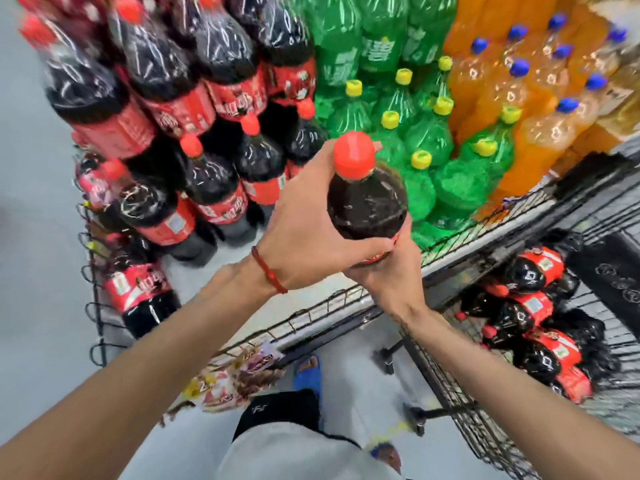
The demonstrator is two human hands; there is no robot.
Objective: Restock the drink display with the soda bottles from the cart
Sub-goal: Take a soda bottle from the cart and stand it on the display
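A large dark cola bottle (367, 199) with a red cap is held upright in front of me, above the display's front rail. My left hand (311, 223) wraps its left side, thumb near the neck. My right hand (388, 271) cups its lower part from underneath. The wire cart (467, 403) at lower right holds several more cola bottles (533, 306) lying on their sides. The drink display (332, 299) carries stacked cola bottles (214, 181) at left, green soda bottles (415, 140) in the middle and orange soda bottles (540, 109) at right.
Bare white display floor (239, 271) lies in front of the standing cola rows. One cola bottle (138, 292) stands alone at the near left corner. Snack packets (235, 375) hang from the front rail. My blue-shoed foot (308, 372) stands on the floor between display and cart.
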